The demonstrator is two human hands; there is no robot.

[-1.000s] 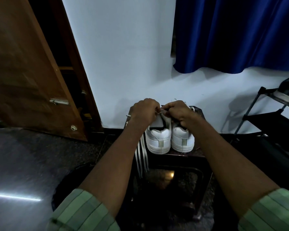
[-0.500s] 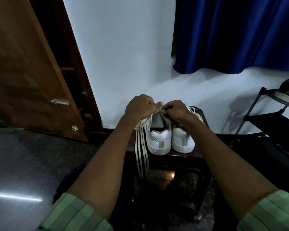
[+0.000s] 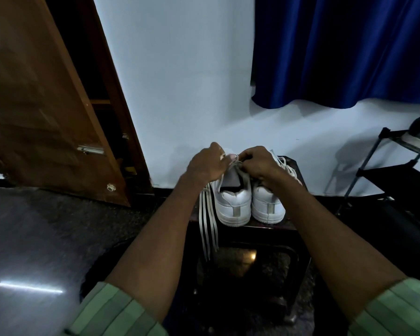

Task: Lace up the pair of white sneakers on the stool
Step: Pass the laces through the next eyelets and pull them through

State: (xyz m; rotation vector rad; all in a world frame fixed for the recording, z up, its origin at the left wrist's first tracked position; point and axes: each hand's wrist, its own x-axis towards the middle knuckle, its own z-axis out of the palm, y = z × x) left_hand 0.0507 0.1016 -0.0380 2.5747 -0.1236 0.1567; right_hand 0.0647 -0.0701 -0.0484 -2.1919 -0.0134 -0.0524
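Two white sneakers stand side by side on a dark stool point(image 3: 272, 227), heels toward me. My left hand point(image 3: 207, 163) and my right hand point(image 3: 257, 163) meet above the tongue of the left sneaker point(image 3: 233, 204); both pinch its white lace at the top eyelets. Loose white lace ends point(image 3: 207, 229) hang down over the stool's left front edge. The right sneaker point(image 3: 268, 207) has laces threaded across its front, partly hidden behind my right hand. The eyelets under my fingers are hidden.
A white wall rises directly behind the stool. A brown wooden door point(image 3: 46, 112) stands open at the left. A blue curtain point(image 3: 344, 49) hangs at the upper right. A black metal rack point(image 3: 383, 170) stands at the right. The floor is dark and glossy.
Both hands have lifted slightly and shifted forward over the left sneaker. The lace strands now hang more freely down the stool's left side. The sneakers have stayed in place.
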